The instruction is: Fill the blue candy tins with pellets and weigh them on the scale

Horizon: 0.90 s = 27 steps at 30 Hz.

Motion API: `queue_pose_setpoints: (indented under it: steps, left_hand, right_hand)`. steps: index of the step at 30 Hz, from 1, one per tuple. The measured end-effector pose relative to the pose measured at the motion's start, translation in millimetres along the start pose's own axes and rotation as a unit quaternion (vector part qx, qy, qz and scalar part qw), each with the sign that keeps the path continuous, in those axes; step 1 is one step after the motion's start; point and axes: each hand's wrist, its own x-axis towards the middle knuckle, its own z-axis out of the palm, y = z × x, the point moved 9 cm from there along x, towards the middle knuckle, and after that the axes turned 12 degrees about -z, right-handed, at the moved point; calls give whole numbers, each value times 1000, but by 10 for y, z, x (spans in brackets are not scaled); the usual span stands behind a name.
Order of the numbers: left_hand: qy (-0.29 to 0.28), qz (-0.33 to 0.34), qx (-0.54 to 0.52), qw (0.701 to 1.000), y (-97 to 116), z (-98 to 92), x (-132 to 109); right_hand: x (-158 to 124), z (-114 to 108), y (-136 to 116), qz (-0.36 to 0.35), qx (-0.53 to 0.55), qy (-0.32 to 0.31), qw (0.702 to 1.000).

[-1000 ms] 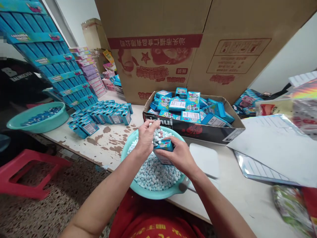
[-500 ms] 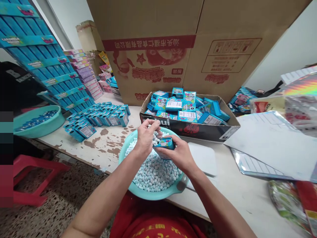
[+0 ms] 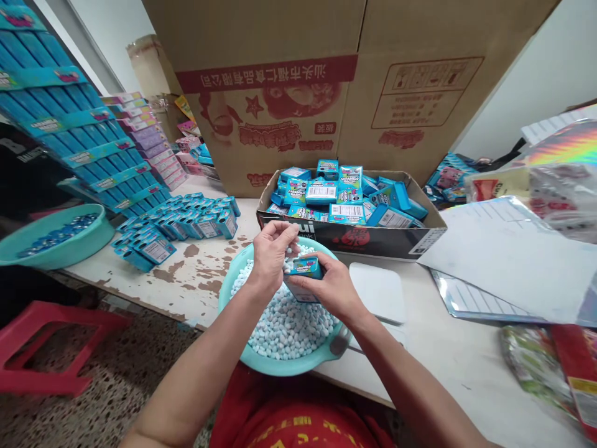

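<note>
My right hand (image 3: 338,286) is wrapped round a small blue candy box (image 3: 305,267), holding it tilted above a turquoise basin (image 3: 256,359). Pale blue and white candies (image 3: 284,333) fill much of the basin. Just left of the box, my left hand (image 3: 270,252) has its fingers curled together with a few candies at the fingertips. These fingers are close to the left end of the box, and the palm is hidden from view.
Behind the basin stands a black carton (image 3: 382,242) heaped with blue boxes. More blue boxes (image 3: 205,224) stand in rows at the left, near another turquoise basin (image 3: 100,233) and a tall display stack (image 3: 88,124). A white scale-like slab (image 3: 377,292) lies at the right.
Fewer candies show beneath my left fingers, beside the box. My right hand keeps its hold on the box. The whole view has shifted slightly.
</note>
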Motion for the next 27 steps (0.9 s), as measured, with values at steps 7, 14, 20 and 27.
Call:
queue_pose_setpoints:
  steps: [7,14,20,27]
  left_hand:
    - [-3,9,8,1000,61,4,-39]
    - [-5,-11,-22,1000,59,19,8]
    - [-2,-5,-43,999,66,-20,-2]
    - [13,25,-3,1000,77,-28,-31]
  right_hand:
    - [-6,-17,-20,-3,15,21,1000]
    - [-25,-48,100,14,64,41,997]
    - [-35,-8,115,10,72,45,996]
    - [-70,101,170,29,100,26,994]
